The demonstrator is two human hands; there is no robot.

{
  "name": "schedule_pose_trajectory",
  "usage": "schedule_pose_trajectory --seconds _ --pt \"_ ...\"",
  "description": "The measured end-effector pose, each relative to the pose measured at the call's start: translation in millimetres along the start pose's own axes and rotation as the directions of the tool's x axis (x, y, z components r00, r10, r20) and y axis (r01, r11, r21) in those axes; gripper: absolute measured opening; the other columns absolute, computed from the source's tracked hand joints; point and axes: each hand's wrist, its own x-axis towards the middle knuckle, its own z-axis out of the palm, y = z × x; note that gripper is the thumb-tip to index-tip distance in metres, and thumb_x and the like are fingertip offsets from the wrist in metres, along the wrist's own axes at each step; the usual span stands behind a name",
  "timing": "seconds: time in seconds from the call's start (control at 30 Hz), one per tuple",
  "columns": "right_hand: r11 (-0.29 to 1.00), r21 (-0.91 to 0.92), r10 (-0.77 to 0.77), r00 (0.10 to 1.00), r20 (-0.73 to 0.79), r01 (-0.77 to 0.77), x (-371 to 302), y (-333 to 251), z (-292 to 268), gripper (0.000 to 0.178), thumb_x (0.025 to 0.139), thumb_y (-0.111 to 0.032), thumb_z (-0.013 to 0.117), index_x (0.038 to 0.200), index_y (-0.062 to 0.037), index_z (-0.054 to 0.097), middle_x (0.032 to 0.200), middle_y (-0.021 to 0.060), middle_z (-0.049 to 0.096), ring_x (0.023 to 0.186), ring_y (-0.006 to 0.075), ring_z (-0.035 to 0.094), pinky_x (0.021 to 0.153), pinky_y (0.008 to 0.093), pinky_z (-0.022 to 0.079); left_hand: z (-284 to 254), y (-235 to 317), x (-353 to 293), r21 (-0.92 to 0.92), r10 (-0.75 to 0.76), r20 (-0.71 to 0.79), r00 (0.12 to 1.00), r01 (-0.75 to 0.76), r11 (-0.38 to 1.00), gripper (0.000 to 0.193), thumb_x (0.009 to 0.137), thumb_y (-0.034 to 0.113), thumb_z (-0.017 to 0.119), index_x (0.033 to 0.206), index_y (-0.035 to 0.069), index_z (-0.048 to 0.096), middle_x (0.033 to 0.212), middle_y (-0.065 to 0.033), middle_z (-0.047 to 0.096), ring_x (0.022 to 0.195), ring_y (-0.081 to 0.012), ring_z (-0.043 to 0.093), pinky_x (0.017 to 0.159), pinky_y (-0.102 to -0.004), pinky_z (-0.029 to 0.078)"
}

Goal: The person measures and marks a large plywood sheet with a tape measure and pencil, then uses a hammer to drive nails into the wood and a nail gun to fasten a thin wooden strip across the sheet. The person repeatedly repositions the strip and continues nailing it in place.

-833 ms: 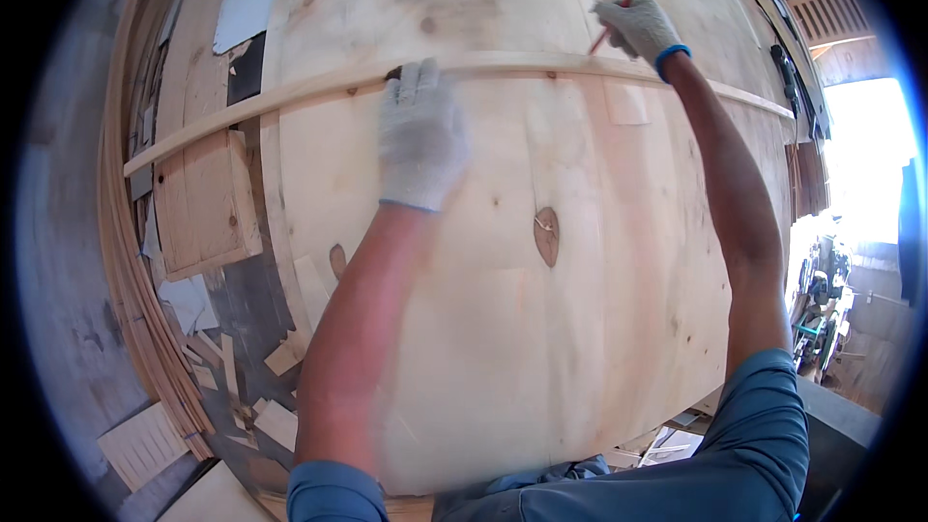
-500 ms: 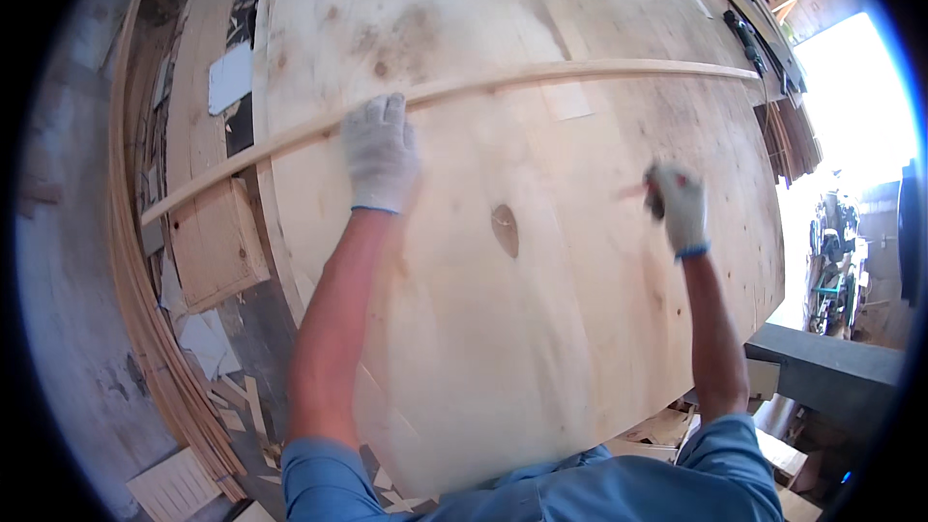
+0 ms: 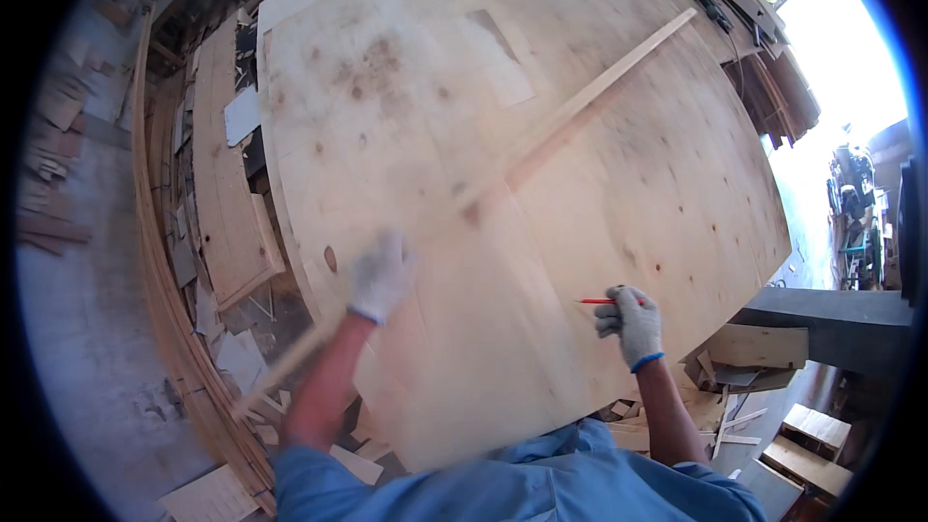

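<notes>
While holding a red pencil (image 3: 592, 302) clamped in the right grip (image 3: 634, 323), over the near right part of the plywood sheet (image 3: 599, 213), had the left grip (image 3: 382, 277) at the long wooden strip (image 3: 619, 72) (could not tell, through the blur, whether closed or parted). Saw the strip slanting across the sheet, with the nearer end beyond the left edge.

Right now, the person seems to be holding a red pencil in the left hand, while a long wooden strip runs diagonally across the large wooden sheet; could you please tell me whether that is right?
Not quite: the head view shows the red pencil in the right hand, not the left hand. The long wooden strip does run diagonally across the large wooden sheet.
</notes>
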Motion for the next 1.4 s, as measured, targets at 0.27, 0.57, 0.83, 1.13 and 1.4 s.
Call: schedule_pose_trajectory --seconds 0.27,0.57,0.83,1.13,1.4 --pt "0.864 -0.231 -0.278 0.806 0.522 0.448 -2 55 2 0.024 0.103 -0.023 0.06 0.106 -0.0012 0.069 0.088 0.0106 0.071 0.074 0.0192 0.07 0.066 0.0331 0.058 68 79 -251 -0.52 -0.135 0.308 0.942 0.285 0.805 0.018 0.098 0.02 0.064 0.098 0.002 0.066 0.072 0.0 0.055 0.061 -0.0091 0.048 0.054 -0.029 0.041" --pt "0.911 -0.24 -0.035 0.642 0.766 0.336 -116 16 -30 0.035 0.105 -0.031 0.056 0.12 -0.0008 0.065 0.114 0.0147 0.072 0.1 0.0205 0.07 0.087 0.0362 0.058 -90 215 -210 -0.889 -0.161 0.033 0.986 0.103 0.446 0.022 0.104 0.024 0.06 0.114 0.004 0.061 0.074 0.0057 0.052 0.059 -0.0031 0.047 0.053 -0.0204 0.04" --pt "0.946 -0.247 0.022 0.724 0.689 0.207 -200 63 -72 0.034 0.104 -0.028 0.054 0.119 -0.0003 0.067 0.114 0.0145 0.072 0.102 0.0201 0.069 0.088 0.0353 0.056 -242 314 -67 -0.808 0.045 -0.495 0.868 -0.478 0.344 0.037 0.104 0.033 0.062 0.122 0.001 0.063 0.081 0.006 0.046 0.066 -0.0046 0.044 0.058 -0.022 0.038" --pt "0.929 -0.085 -0.367 0.925 -0.092 0.36 -199 56 -232 0.017 0.099 -0.005 0.061 0.115 -0.0032 0.067 0.097 0.007 0.07 0.088 0.0135 0.066 0.08 0.0289 0.053 -174 521 -28 -0.872 0.143 -0.487 0.862 -0.469 -0.141 0.032 0.104 0.033 0.063 0.114 0.002 0.06 0.083 -0.0006 0.055 0.064 -0.0096 0.052 0.058 -0.0262 0.049" --pt "0.54 -0.704 -0.837 0.376 -0.397 0.461 -155 73 -449 0.028 0.09 -0.006 0.066 0.118 -0.0059 0.068 0.11 0.0166 0.07 0.108 0.0347 0.066 0.092 0.0451 0.052 18 718 -8 -0.9 -0.009 -0.434 0.901 -0.434 -0.051 0.025 0.103 0.026 0.059 0.092 0.005 0.05 0.07 -0.0026 0.05 0.054 -0.0135 0.051 0.054 -0.0296 0.048"
